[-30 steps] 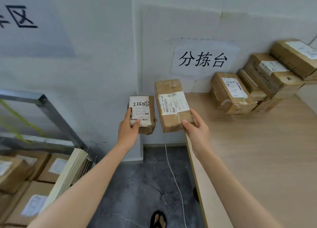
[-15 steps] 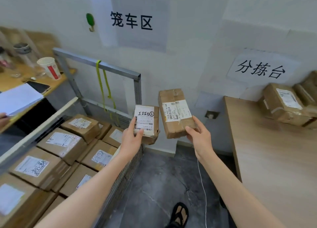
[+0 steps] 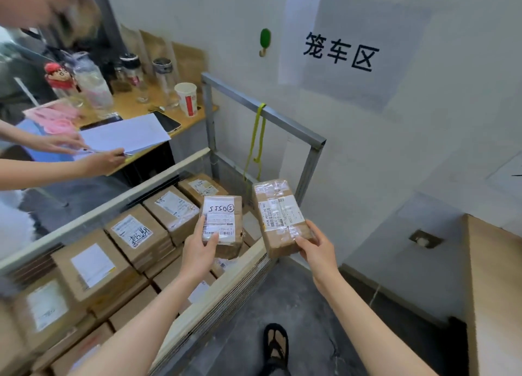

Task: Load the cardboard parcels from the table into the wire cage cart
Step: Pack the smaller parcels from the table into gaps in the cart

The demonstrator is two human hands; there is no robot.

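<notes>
The left hand (image 3: 199, 248) is gripping a small labelled parcel (image 3: 223, 226) (handwritten digits) above the wire cage cart (image 3: 265, 112); the right hand (image 3: 319, 251) is holding a longer taped parcel (image 3: 279, 217) just right.

A paper cup (image 3: 186, 98) is standing at the desk's (image 3: 132, 107) right edge, a phone (image 3: 166, 121) lying beside it; bottles (image 3: 93, 84) are crowding the back; another person (image 3: 84, 160) is writing on paper (image 3: 124, 134) at the front edge.

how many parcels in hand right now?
2. One parcel with the handwritten label in the left hand, over the cage cart; one taped parcel in the right hand, just past the cart's near edge.
</notes>
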